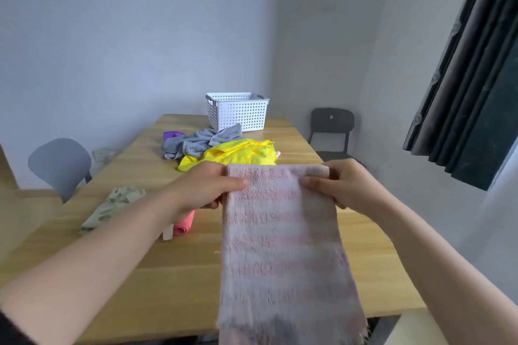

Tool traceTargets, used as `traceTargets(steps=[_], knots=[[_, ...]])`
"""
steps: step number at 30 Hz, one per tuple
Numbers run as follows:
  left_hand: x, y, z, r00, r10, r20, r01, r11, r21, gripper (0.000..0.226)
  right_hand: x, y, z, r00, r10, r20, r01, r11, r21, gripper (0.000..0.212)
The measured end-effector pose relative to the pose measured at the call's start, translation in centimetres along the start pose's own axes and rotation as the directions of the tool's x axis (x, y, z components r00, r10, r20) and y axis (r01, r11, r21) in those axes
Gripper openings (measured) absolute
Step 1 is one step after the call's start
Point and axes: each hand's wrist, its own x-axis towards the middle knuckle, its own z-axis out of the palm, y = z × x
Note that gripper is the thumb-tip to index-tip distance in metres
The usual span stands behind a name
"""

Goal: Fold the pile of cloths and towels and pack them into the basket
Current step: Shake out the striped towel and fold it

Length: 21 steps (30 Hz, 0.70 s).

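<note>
Plain home room: wooden table (280, 131), plastic chairs (60, 165), dark window curtain (471, 92).

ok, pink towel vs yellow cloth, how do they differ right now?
The pink towel is held up, with the left hand and right hand pinching its top corners; the yellow cloth lies on the table. The pink towel hangs flat and spread; the yellow cloth is crumpled, beside the grey cloth. The pink towel is pale and striped; the yellow cloth is bright and plain. Neither is in the basket.
</note>
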Motion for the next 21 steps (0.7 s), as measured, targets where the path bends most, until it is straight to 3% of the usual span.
traceTargets(steps=[3, 6, 9, 15, 21], knots=[[2.9, -3.3, 1.0, 0.987, -0.150, -0.057, 0.159, 0.958, 0.239, 0.037, 2.5, 2.9, 1.7, 0.961, 0.219, 0.168, -0.209, 0.975, -0.078, 0.042], [5.8, -7.7, 2.5, 0.971, -0.225, -0.087, 0.241, 0.924, 0.297, 0.044, 4.5, 6.5, 4.8, 0.907, 0.359, 0.221, -0.349, 0.933, -0.085, 0.030], [7.8, -10.4, 3.6, 0.955, -0.279, -0.102, 0.292, 0.943, 0.162, 0.037, 5.6, 9.0, 7.4, 0.874, 0.445, 0.198, -0.467, 0.881, 0.082, 0.026], [10.8, -11.6, 4.1, 0.930, -0.334, -0.155, 0.330, 0.943, -0.053, 0.027, 8.2, 11.3, 9.1, 0.873, 0.457, 0.172, -0.488, 0.821, 0.296, 0.013], [12.5, -11.7, 4.2, 0.933, -0.285, -0.218, 0.231, 0.942, -0.241, 0.013, 10.0, 11.9, 10.1, 0.899, 0.436, 0.044, -0.428, 0.850, 0.307, 0.017]])
